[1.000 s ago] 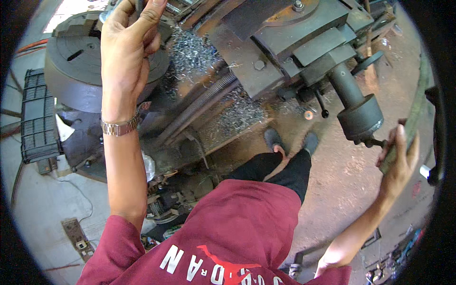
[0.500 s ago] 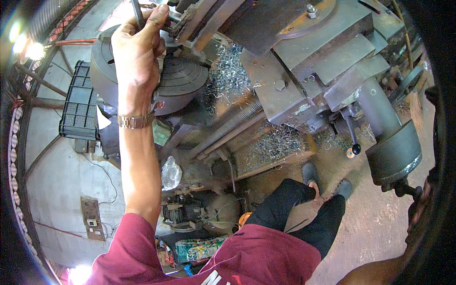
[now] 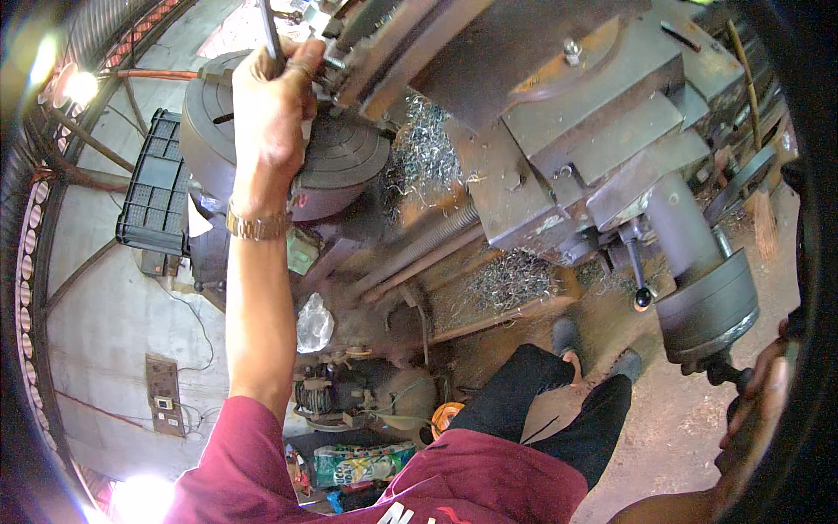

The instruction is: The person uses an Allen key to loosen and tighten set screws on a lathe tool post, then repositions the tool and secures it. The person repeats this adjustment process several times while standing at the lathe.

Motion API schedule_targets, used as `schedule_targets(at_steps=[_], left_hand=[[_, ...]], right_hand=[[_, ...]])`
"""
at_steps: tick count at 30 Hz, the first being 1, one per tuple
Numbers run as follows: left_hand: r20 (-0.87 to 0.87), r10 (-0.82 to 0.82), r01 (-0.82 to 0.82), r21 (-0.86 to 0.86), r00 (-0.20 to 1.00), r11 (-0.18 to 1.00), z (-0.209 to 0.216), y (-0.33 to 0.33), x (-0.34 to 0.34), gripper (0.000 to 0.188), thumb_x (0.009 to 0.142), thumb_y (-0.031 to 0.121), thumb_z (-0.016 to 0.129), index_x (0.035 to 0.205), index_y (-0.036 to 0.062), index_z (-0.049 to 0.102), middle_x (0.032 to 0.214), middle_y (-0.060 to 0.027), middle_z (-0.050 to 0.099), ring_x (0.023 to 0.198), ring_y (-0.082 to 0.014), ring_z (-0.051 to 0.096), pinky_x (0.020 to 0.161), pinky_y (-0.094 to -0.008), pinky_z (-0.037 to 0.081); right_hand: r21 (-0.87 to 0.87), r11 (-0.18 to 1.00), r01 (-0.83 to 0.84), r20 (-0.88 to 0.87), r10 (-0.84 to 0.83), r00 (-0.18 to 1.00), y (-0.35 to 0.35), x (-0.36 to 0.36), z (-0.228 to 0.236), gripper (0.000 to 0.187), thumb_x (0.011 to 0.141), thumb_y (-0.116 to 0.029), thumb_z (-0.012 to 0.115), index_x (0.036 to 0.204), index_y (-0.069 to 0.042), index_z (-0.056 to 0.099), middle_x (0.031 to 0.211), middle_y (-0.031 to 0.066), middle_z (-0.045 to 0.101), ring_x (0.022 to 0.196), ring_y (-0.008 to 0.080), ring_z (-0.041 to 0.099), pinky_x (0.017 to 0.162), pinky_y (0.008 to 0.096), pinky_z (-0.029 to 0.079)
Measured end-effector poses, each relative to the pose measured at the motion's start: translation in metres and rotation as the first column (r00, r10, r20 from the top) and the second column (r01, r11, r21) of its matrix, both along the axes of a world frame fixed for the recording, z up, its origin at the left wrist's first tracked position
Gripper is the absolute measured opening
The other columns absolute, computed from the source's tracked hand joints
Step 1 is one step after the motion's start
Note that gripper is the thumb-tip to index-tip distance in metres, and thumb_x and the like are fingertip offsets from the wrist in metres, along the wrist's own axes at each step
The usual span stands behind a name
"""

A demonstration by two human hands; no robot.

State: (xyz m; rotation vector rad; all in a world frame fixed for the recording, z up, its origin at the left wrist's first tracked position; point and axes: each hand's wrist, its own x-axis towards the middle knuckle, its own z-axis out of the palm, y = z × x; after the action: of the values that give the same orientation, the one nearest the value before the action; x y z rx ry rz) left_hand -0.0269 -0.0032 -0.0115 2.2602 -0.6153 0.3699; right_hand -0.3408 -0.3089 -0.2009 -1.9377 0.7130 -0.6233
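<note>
At the upper left, my left hand (image 3: 272, 118) reaches up with its fingers closed round a flat grey metal bar (image 3: 270, 31). The bar's upper part leaves the picture, so its kind is not clear. A threaded bolt (image 3: 334, 63) sticks out beside the thumb, next to the machine's tool holder (image 3: 401, 57). Behind the wrist is a round, grooved lathe chuck (image 3: 340, 157). My right hand (image 3: 770, 384), dark and partly cut off at the right rim, has its fingers curled at the dark crank handle (image 3: 730, 370) below the grey handwheel drum (image 3: 709, 301).
Curly metal shavings (image 3: 428, 148) lie on the lathe bed, and more shavings (image 3: 515, 279) fill the tray. A ball-ended lever (image 3: 642, 284) hangs off the carriage (image 3: 524, 201). A black crate (image 3: 155, 188) stands behind the chuck. My feet (image 3: 566, 334) are beside the tray.
The whole view has shifted slightly. My left hand appears a little lower and farther right, still on the bar. More of my right hand shows at the crank handle.
</note>
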Motion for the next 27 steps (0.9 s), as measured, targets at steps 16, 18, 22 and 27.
schedule_targets(at_steps=[16,18,22,27], left_hand=[[-0.237,0.109,-0.072,0.158,0.965,0.985,0.090,0.071,-0.070,0.019,0.102,0.018,0.064,0.102,-0.0004,0.066,0.083,0.0041,0.061,0.071,-0.0022,0.048,0.064,-0.0214,0.040],[-0.201,0.120,-0.075,0.217,0.972,0.973,0.090,0.081,-0.073,0.025,0.104,0.022,0.061,0.099,-0.0013,0.068,0.084,-0.0001,0.064,0.076,-0.0079,0.053,0.070,-0.0264,0.045],[-0.238,0.084,-0.037,0.198,0.968,0.979,0.077,0.085,-0.076,0.028,0.107,0.022,0.055,0.093,-0.0002,0.066,0.081,-0.0044,0.064,0.079,-0.0134,0.055,0.077,-0.0310,0.047],[-0.242,0.027,0.000,0.112,0.970,0.994,0.060,0.075,-0.079,0.031,0.108,0.026,0.054,0.091,0.0008,0.062,0.081,-0.0038,0.059,0.081,-0.0140,0.052,0.078,-0.0306,0.046]], right_hand=[[0.508,0.861,-0.003,0.025,-0.011,1.000,0.014,0.012,0.033,0.049,0.102,-0.033,0.065,0.135,-0.001,0.050,0.078,0.0045,0.059,0.054,0.0089,0.053,0.045,0.0250,0.043],[0.479,0.877,-0.047,0.061,0.020,0.998,0.014,0.011,0.033,0.047,0.102,-0.034,0.065,0.131,-0.001,0.050,0.076,0.0046,0.059,0.053,0.0093,0.054,0.044,0.0257,0.043],[0.440,0.897,-0.041,-0.002,0.047,0.999,0.017,0.010,0.034,0.061,0.102,-0.037,0.065,0.143,0.002,0.043,0.070,0.0047,0.058,0.051,0.0102,0.054,0.042,0.0268,0.042],[0.426,0.901,-0.081,0.017,0.081,0.997,0.017,0.013,0.034,0.059,0.101,-0.032,0.067,0.141,0.004,0.043,0.068,0.0049,0.058,0.048,0.0101,0.052,0.040,0.0271,0.042]])
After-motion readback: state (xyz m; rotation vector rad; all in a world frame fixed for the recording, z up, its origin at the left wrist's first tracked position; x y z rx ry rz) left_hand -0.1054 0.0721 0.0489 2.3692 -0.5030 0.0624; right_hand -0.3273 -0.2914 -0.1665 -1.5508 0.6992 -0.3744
